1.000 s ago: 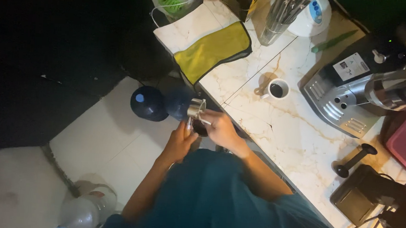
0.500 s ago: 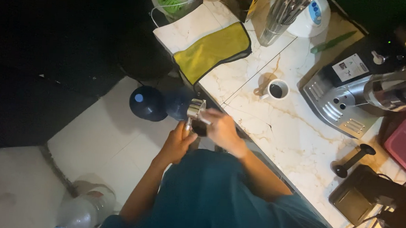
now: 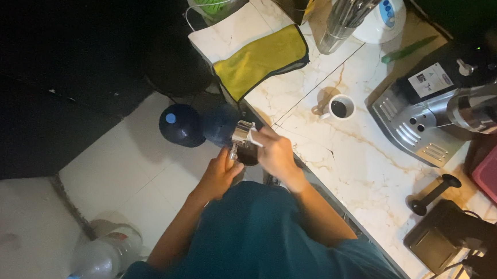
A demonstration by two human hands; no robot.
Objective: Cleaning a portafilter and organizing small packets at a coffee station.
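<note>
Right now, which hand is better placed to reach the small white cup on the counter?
Probably the right hand: it sits over the marble counter edge, nearer the cup. The left hand is off the counter, over the floor, steadying the metal portafilter.

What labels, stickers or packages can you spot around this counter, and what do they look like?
White rectangular label with small dark print, on top of the silver and black coffee machine at the right of the counter.
Small round pale blue sticker on the dark blue bottle cap, on the floor left of the counter.
Blue oval panel on a white round device at the counter's far edge.
</note>
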